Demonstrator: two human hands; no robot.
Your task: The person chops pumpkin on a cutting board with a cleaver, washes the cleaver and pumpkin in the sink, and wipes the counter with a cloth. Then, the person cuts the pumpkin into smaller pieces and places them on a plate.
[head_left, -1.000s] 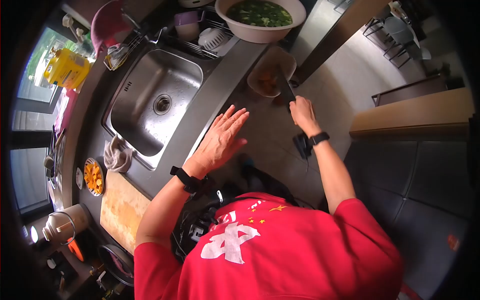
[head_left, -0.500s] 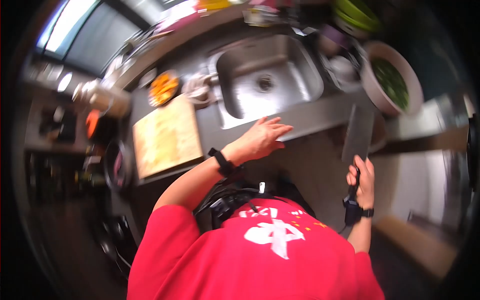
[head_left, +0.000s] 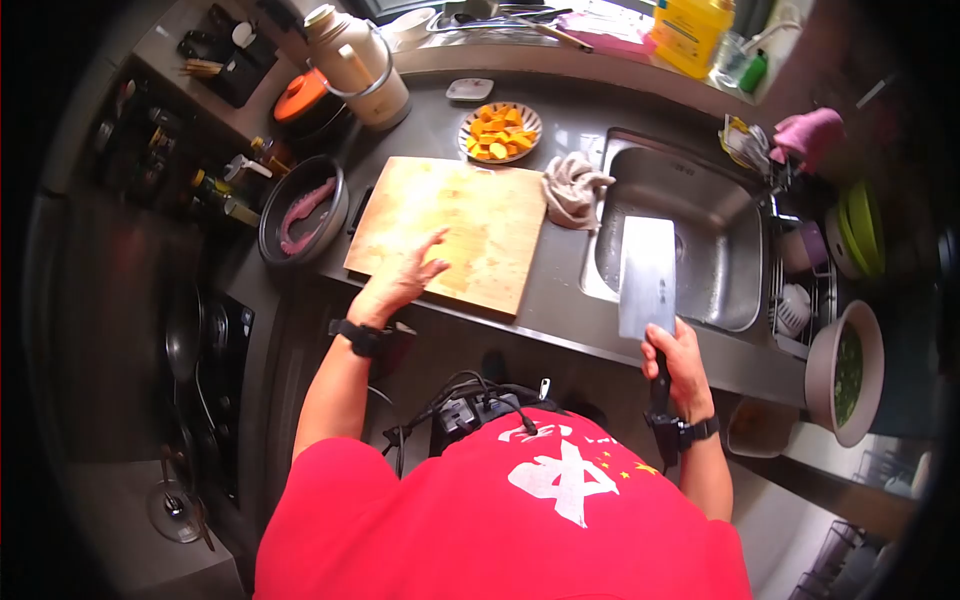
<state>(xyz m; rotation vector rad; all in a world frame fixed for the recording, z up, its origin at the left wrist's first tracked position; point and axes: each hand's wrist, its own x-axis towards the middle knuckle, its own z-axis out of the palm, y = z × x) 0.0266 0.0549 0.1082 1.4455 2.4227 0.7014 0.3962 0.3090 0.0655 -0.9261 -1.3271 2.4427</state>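
Note:
My right hand (head_left: pixel 682 362) is wrapped round the dark handle of a cleaver (head_left: pixel 648 278). Its broad blade points away from me, over the near left part of the sink (head_left: pixel 735 318). Nothing is in my left hand (head_left: pixel 402 280), whose fingers are apart above the front edge of a wooden cutting board (head_left: pixel 490 250); whether they touch it I cannot tell. Behind the board stands a striped plate (head_left: pixel 466 143) of orange chunks (head_left: pixel 497 132). A crumpled cloth (head_left: pixel 575 190) lies between board and sink.
Left of the board, a dark bowl (head_left: pixel 268 225) holds a long strip of pink meat (head_left: pixel 303 218). A large thermos (head_left: pixel 365 75) and an orange-lidded pot (head_left: pixel 300 98) stand behind it. At the right are a dish rack (head_left: pixel 800 290) and a pale basin (head_left: pixel 818 375) with greens.
My view has swung left, bringing the board nearer the middle. My left hand has gone from the sink's front edge to the board. The cleaver has come left to the sink, still in my right hand.

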